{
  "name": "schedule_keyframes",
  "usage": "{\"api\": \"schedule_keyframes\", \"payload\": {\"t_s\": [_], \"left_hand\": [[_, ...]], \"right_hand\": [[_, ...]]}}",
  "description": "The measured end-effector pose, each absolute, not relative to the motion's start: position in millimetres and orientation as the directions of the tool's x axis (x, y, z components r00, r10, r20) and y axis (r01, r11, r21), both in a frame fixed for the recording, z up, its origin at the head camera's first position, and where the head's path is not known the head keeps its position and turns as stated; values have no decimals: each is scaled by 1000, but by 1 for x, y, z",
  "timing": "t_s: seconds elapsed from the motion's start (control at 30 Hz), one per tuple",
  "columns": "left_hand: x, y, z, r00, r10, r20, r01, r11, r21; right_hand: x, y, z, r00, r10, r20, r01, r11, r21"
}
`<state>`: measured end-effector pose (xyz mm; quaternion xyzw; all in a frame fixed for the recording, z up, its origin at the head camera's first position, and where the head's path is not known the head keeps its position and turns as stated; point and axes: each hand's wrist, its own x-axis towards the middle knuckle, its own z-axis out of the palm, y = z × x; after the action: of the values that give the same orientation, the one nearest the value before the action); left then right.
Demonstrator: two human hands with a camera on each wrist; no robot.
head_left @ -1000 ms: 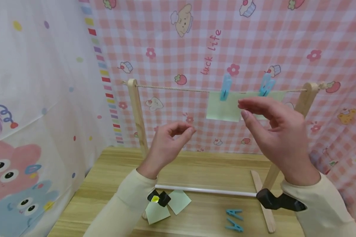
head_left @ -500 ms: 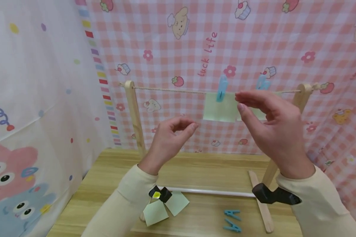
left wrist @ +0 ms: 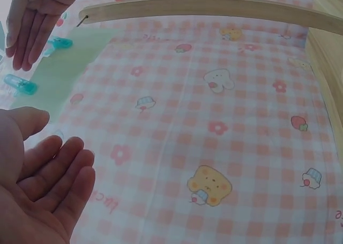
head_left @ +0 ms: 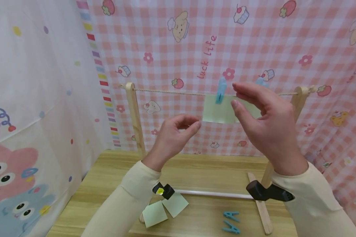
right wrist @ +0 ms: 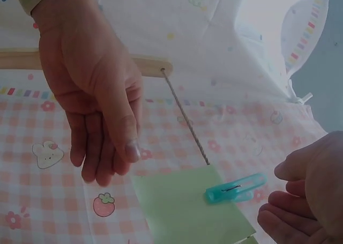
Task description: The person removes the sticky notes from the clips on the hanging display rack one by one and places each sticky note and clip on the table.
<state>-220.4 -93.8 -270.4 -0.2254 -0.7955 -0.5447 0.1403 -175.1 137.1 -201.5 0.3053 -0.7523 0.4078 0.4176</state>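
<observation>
Two pale green paper sheets hang side by side from a rope (head_left: 172, 92). A blue clothespin (head_left: 221, 92) clips the left sheet (head_left: 213, 113); another clothespin (head_left: 261, 81) on the right sheet is mostly hidden behind my right hand (head_left: 270, 131). That hand is raised before the sheets, thumb and fingers apart with nothing between them. Lower and to the left, my left hand (head_left: 175, 136) hovers near the left sheet's lower corner, its fingers loosely bent and holding nothing. The right wrist view shows the clothespin (right wrist: 233, 189) gripping the sheet's top edge, close to my right fingertips.
Wooden posts (head_left: 134, 121) (head_left: 299, 102) carry the rope, with a white rod (head_left: 213, 194) low between them. On the table lie two loose green sheets (head_left: 155, 214) (head_left: 176, 204) and two blue clothespins (head_left: 231, 215) (head_left: 231, 227). A checked pink cloth (head_left: 172, 42) hangs behind.
My left hand has shifted slightly right and up towards the left sheet. The right hand has drifted a little left and up, covering more of the right clothespin. The head view has shifted slightly.
</observation>
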Motion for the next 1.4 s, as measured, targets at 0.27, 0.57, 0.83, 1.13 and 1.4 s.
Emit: {"api": "schedule_keyframes", "payload": {"t_s": [0.27,0.57,0.83,1.13,1.4], "left_hand": [[-223,-87,-268,-861,207,465,508,285,813],[-226,-84,-267,-875,201,440,481,259,838],[-228,-81,-266,-875,215,435,479,238,845],[-230,-80,-269,-861,230,453,499,214,840],[-229,-79,-268,-862,235,449,495,201,845]], "right_hand": [[-175,129,-195,-508,-95,856,-751,535,-387],[-181,119,-190,-538,-103,837,-710,590,-384],[-184,117,-182,-555,-123,823,-682,633,-365],[-185,117,-172,-665,-144,733,-614,663,-428],[-189,118,-168,-705,-123,699,-590,649,-480]]}}
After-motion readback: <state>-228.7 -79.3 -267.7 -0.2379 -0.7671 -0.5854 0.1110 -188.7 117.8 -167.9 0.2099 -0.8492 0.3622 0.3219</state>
